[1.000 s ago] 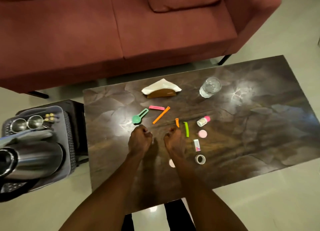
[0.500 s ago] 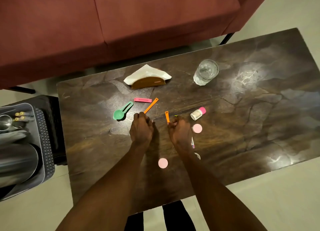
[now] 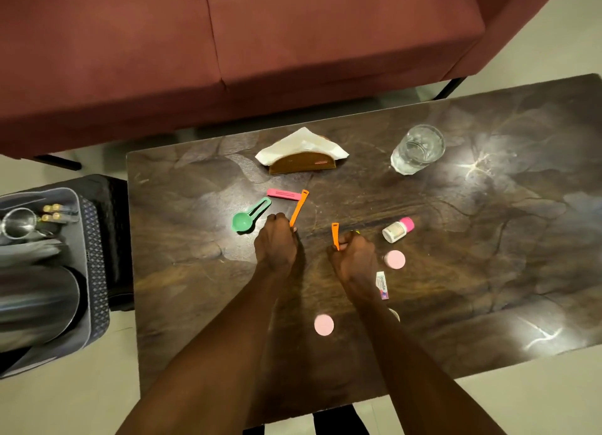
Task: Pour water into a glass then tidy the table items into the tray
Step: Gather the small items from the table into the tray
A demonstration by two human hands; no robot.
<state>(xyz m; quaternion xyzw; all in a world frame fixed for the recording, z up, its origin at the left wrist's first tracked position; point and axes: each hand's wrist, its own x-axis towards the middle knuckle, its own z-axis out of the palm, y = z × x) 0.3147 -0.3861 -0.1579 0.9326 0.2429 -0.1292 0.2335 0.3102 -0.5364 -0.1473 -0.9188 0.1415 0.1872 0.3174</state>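
On the dark marble table (image 3: 488, 271) my left hand (image 3: 277, 242) pinches the near end of a long orange clip (image 3: 299, 206). My right hand (image 3: 355, 255) holds a short orange clip (image 3: 335, 234) upright in curled fingers; a sliver of a green clip (image 3: 357, 231) shows at its knuckles. A pink clip (image 3: 283, 193) and a green spoon (image 3: 247, 218) lie just beyond my left hand. The glass of water (image 3: 418, 148) stands at the back right. The grey tray (image 3: 83, 271) sits on a stool to the left.
A napkin holder (image 3: 303, 156) stands at the back. A pink-capped bottle (image 3: 397, 229), a pink lid (image 3: 394, 259), a small tube (image 3: 381, 285) and a pink disc (image 3: 324, 325) lie near my right arm. A steel jug (image 3: 32, 307) fills the tray. A red sofa (image 3: 260, 43) is behind.
Both hands reached forward over the table. The left took the end of the long orange clip; the right closed on the short orange clip and now covers the green clip.
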